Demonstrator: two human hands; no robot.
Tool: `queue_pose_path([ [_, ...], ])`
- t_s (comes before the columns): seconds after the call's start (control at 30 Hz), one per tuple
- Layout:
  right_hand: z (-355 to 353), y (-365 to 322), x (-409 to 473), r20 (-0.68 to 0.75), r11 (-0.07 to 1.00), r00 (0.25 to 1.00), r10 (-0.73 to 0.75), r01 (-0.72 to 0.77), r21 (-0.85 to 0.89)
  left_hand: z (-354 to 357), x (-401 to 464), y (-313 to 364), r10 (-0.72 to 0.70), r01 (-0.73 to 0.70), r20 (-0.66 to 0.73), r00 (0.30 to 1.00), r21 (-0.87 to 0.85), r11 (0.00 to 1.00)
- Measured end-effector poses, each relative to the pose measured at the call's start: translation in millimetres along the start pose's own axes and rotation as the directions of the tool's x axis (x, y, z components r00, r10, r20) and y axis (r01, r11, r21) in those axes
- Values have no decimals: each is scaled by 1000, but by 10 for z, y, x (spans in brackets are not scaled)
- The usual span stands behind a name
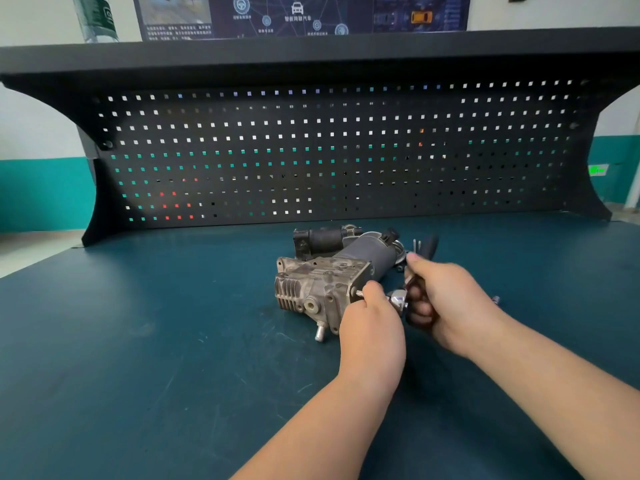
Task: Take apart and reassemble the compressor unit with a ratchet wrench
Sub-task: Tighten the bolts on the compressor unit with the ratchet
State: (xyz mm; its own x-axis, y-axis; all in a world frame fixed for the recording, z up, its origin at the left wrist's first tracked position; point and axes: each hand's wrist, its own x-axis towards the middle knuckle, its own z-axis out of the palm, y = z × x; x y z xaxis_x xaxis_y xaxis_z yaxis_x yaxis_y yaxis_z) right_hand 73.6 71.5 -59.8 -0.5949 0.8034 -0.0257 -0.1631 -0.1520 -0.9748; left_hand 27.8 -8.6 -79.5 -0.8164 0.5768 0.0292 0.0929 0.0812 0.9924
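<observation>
Left grip [372, 320] pinches what looks like the extension at the compressor unit [332, 275]; right grip [446, 299] beside it clutches the ratchet wrench [398, 301]

Both bare forearms reach in from lower right, hands close together.
Left hand [372, 317]: back up, fingers curled, tips pinching at the ratchet wrench [398, 300] head. Right hand [446, 299]: fingers wrapped round the handle, thumb up, wrist bent inward. Hands just beside each other.
</observation>
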Motion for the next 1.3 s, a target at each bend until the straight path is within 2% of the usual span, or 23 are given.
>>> queue_pose_path([
  [0.03, 5, -9, -25, -2, 973, 980, -201, 200, -114, 5, -4, -3, -3, 3, 0, 1000, -16, 1000],
  [0.1, -12, -39, -93, 134, 723, 803, -581, 585, -367, -1, -19, 3, -20, 20, 9, 1000, -46, 999],
  [0.17, -46, -41, -150, 305, 508, 639, -706, 757, -411, -13, -24, 18, -32, 34, 27, 999, -56, 998],
  [0.23, -52, -28, -142, 319, 493, 638, -701, 757, -429, -23, -28, 34, -35, 36, 31, 999, -39, 999],
  [0.33, -8, -48, -65, 115, 791, 870, -479, 485, -372, -21, -50, 43, 9, -9, 19, 1000, -11, 1000],
  [0.4, -12, -47, -9, 8, 985, 994, -113, 114, -131, -23, -80, 48, 25, -25, -11, 1000, 19, 1000],
  [0.47, -21, -15, -7, 33, 972, 976, 215, -217, 85, -33, -87, 46, 32, -32, -1, 999, 50, 998],
  [0.53, -5, 26, 2, 32, 955, 969, 245, -247, 164, -30, -74, 47, 25, -26, 14, 1000, 62, 998],
  [0.57, 9, 33, 17, 8, 976, 987, 159, -158, 149, -30, -66, 60, -4, 3, 23, 1000, 52, 999],
  [0.63, 27, 9, -10, -9, 983, 983, -182, 182, -23, -33, -61, 87, -51, 50, 24, 998, 31, 998],
  [0.67, 15, -13, -52, 29, 896, 916, -400, 397, -199, -38, -66, 93, -47, 46, 31, 998, 25, 999],
  [0.7, -2, -31, -97, 125, 725, 798, -590, 591, -355, -37, -71, 88, -12, 10, 36, 999, 63, 998],
  [0.77, -34, -35, -165, 327, 426, 595, -734, 778, -462, -30, -80, 51, 99, -102, 29, 995, 158, 982],
  [0.8, -39, -26, -166, 349, 396, 578, -738, 789, -471, -31, -89, 40, 127, -126, 5, 992, 174, 977],
  [0.83, -27, -26, -153, 313, 439, 618, -721, 757, -485, -29, -87, 36, 126, -122, -12, 992, 162, 979],
  [0.9, 3, -55, -91, 130, 689, 814, -566, 554, -467, -27, -77, 31, 106, -99, -36, 994, 164, 982],
  [0.97, -10, -56, -17, -19, 970, 989, -147, 140, -200, -30, -75, 31, 83, -77, -33, 996, 139, 987],
  [1.03, -22, -17, -3, 41, 964, 967, 251, -254, 83, -44, -91, 60, 29, -28, -13, 999, 71, 997],
  [1.07, -17, 10, 1, 63, 936, 949, 310, -316, 153, -42, -97, 77, -7, 8, -2, 1000, 31, 999],
  [1.13, 10, 35, 18, 25, 974, 985, 171, -173, 149, -33, -93, 96, -39, 39, 3, 999, -7, 999],
  [1.2, 27, 19, -28, 4, 964, 967, -254, 253, -78, -37, -91, 100, -59, 59, -1, 998, -18, 998],
  [1.27, 10, -27, -133, 217, 635, 730, -648, 675, -376, -37, -98, 83, -22, 22, 10, 1000, -25, 999],
  [1.3, -13, -29, -172, 363, 465, 609, -705, 783, -413, -29, -90, 64, 0, 0, 1, 1000, -51, 999],
])
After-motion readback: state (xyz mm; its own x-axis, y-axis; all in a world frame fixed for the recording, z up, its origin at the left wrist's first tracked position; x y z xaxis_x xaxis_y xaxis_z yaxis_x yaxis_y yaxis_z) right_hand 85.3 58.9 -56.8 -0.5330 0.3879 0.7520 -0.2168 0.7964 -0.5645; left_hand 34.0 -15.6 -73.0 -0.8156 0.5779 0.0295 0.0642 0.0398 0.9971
